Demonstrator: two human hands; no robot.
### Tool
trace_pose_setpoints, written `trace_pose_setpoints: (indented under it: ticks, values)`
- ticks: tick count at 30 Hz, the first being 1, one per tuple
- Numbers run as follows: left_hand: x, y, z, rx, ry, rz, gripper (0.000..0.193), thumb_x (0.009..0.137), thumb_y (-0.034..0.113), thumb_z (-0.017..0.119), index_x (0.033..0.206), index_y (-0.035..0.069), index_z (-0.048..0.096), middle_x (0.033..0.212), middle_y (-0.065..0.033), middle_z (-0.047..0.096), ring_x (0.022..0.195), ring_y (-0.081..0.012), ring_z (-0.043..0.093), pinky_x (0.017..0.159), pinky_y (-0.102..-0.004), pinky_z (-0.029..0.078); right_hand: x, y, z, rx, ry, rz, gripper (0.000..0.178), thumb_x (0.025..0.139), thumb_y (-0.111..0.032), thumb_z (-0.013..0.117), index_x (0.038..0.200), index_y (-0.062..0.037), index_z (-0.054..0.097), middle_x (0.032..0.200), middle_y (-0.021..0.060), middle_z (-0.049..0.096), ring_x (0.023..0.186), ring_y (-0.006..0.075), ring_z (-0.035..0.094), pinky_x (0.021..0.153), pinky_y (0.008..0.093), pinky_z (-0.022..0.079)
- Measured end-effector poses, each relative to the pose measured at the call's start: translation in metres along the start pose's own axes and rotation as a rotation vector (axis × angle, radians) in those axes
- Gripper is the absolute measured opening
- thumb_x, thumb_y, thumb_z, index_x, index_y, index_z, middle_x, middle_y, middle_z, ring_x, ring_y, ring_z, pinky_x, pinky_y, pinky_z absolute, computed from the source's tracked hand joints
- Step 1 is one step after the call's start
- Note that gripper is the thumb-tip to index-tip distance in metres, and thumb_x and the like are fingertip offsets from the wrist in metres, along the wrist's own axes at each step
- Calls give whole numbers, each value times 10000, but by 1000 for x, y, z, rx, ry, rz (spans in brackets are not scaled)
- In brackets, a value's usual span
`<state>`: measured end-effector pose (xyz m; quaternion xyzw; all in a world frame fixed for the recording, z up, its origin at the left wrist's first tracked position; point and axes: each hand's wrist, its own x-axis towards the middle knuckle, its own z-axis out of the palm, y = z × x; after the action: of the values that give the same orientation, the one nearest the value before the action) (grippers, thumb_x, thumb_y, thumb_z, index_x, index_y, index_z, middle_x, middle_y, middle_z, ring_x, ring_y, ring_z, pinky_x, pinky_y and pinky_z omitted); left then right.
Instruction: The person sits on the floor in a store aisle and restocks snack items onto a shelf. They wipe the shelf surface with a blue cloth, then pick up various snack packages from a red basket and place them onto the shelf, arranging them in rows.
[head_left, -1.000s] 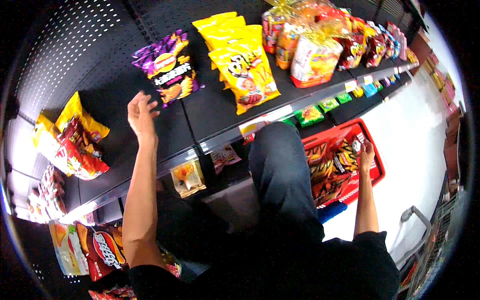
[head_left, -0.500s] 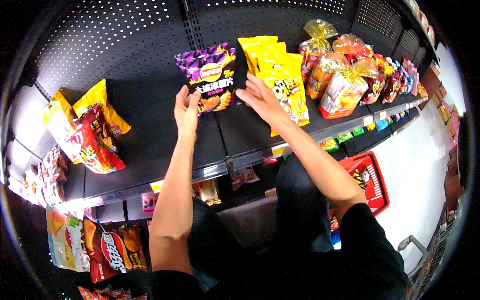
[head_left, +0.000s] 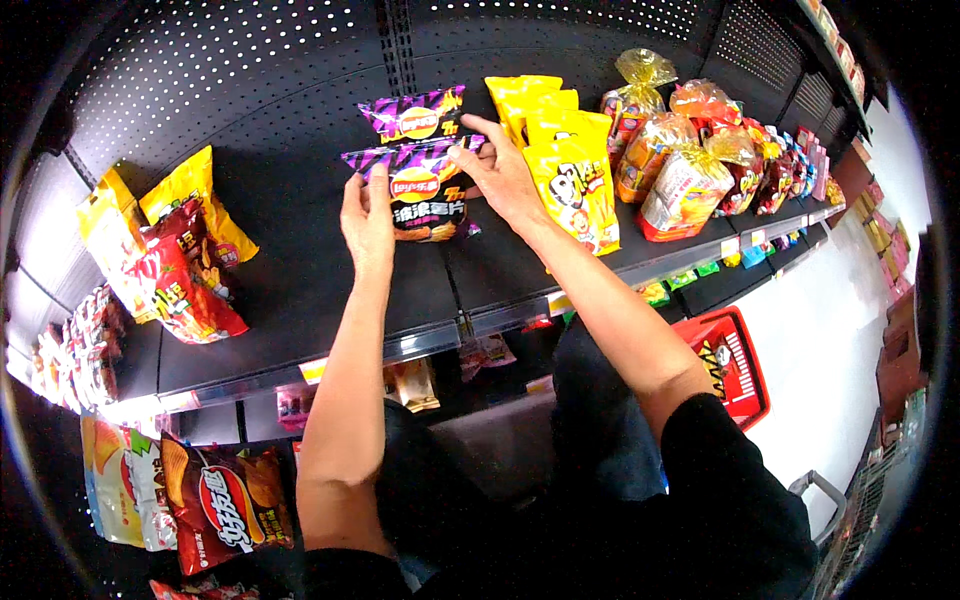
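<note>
Your left hand [head_left: 368, 222] and right hand [head_left: 505, 185] hold the purple front bag [head_left: 425, 190] between them, by its two sides.
Your left fingers pinch its left edge; your right thumb presses its top right corner, with the pointing finger up by the purple back bag [head_left: 415, 120]. Two hands likely stop the soft bag flopping, and that raised finger may keep the bags apart. Yellow bags [head_left: 575, 170] stand just right of your right fingers; bare shelf [head_left: 300, 290] lies left of your left ones. Half a second ago your fingers were loose beside the purple; now they have closed in, and the back bag's top shows behind.
</note>
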<state>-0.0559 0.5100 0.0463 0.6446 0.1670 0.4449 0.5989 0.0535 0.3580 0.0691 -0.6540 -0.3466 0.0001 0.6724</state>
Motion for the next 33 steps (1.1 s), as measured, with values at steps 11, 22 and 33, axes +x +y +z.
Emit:
trace_pose_setpoints:
  ticks: [11,22,33]
  values:
    - [-25,32,-20,0,147,79,536,1008,512,453,1089,16,639,837,-31,574,721,-120,544,609,-284,459,-47,-56,-27,-230,60,-418,207,874,-209,694,907,-4,687,853,115,672,849,230,643,766,342,487]
    - [-24,14,-25,6,-227,-25,613,1035,527,364,1286,21,601,907,-20,663,764,-82,614,646,-214,471,-173,-162,-245,-397,433,-184,191,884,-224,731,939,-42,716,826,5,680,774,58,585,683,247,471]
    - [-11,-15,-39,207,-304,-65,549,1052,472,355,1249,49,643,895,6,665,744,-73,609,645,-209,473,-328,-54,-409,-552,766,260,182,907,-174,700,955,1,694,827,41,695,760,92,603,707,256,491]
